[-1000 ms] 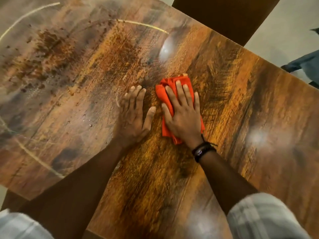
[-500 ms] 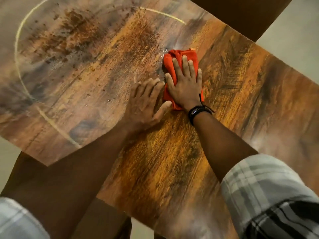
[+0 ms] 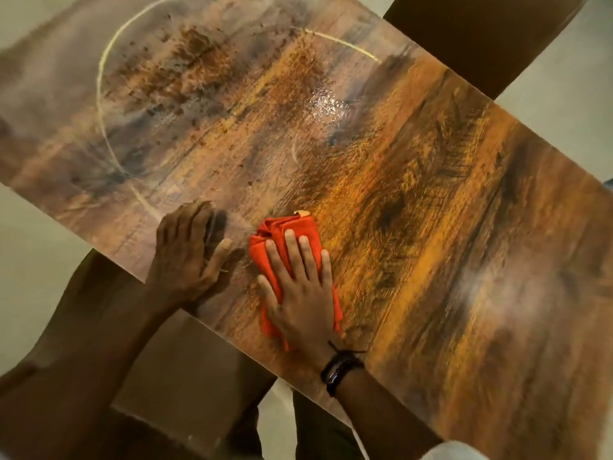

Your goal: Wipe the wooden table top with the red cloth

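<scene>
The wooden table top (image 3: 431,200) fills most of the head view, glossy with orange-brown grain. A folded red cloth (image 3: 282,234) lies near the table's near edge. My right hand (image 3: 302,287) presses flat on the cloth with fingers spread, covering its lower half. My left hand (image 3: 189,250) rests flat on the bare wood just left of the cloth, close to the table's edge, holding nothing. A black band circles my right wrist.
A wet, shiny patch (image 3: 326,104) and dark specks (image 3: 185,61) mark the far part of the table. A pale ring mark (image 3: 102,94) curves across the left side. A dark chair (image 3: 464,31) stands beyond the far edge. Pale floor (image 3: 30,254) lies to the left.
My right hand has pulled the red cloth back toward the near edge. My left hand has slid back along with it. A wet patch shows where the cloth was.
</scene>
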### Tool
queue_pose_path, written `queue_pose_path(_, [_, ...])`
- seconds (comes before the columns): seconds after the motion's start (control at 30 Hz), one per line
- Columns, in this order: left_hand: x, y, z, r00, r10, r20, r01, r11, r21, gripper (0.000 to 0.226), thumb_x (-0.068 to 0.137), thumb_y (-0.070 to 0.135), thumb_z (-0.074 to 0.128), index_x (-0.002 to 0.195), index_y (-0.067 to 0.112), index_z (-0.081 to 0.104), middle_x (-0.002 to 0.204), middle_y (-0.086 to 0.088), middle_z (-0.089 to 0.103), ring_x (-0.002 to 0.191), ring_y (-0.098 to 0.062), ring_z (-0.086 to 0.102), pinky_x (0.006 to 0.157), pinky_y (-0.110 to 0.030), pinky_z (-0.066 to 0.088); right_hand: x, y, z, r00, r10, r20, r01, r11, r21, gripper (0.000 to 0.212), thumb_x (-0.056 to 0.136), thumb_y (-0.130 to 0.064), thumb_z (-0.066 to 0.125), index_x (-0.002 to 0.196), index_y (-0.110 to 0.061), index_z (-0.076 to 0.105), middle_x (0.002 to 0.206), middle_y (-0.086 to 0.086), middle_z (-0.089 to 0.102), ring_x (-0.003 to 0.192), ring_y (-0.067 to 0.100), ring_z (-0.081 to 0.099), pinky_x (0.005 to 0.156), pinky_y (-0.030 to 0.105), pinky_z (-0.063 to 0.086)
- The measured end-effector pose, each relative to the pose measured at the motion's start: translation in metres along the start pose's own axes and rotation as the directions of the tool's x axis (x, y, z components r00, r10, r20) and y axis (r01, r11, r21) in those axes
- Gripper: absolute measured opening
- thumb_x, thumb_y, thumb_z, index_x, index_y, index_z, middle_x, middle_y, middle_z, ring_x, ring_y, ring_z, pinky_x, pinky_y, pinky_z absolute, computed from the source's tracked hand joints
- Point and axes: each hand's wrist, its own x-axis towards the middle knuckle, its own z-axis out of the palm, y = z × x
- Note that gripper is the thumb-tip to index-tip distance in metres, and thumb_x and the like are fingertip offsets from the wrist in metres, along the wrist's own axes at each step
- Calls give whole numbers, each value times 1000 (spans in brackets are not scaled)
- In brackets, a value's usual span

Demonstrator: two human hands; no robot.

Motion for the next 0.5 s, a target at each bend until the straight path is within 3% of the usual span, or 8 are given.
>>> queue_pose_path(0.1, [0,-4,0,999,14,-32,-15,1000,-12,68,95,49,37,144,2,38,145,-19,38,132,-37,37,112,-49,27,25,12,-4,999,-34,13,34,999,23,59,102,-54,33,157,-36,21,167,-3,14,155,18,8,122,54,11])
queue_pose_path(0.33, [-1,-8,2,997,21,-71,-24,999,-38,66,95,48,39,142,2,41,145,-19,41,135,-37,37,115,-49,27,146,27,-12,991,135,-14,-134,991,18,60,102,-54,28,158,-34,19,167,0,11,154,23,9,122,55,4])
queue_pose_path(0.5, [-6,-10,2,990,3,-139,-12,998,-65,63,96,48,38,139,2,44,145,-18,42,135,-35,37,114,-50,27,137,7,-9,991,116,-60,-116,993,16,61,103,-54,24,159,-31,17,168,3,9,155,24,6,122,52,-4])
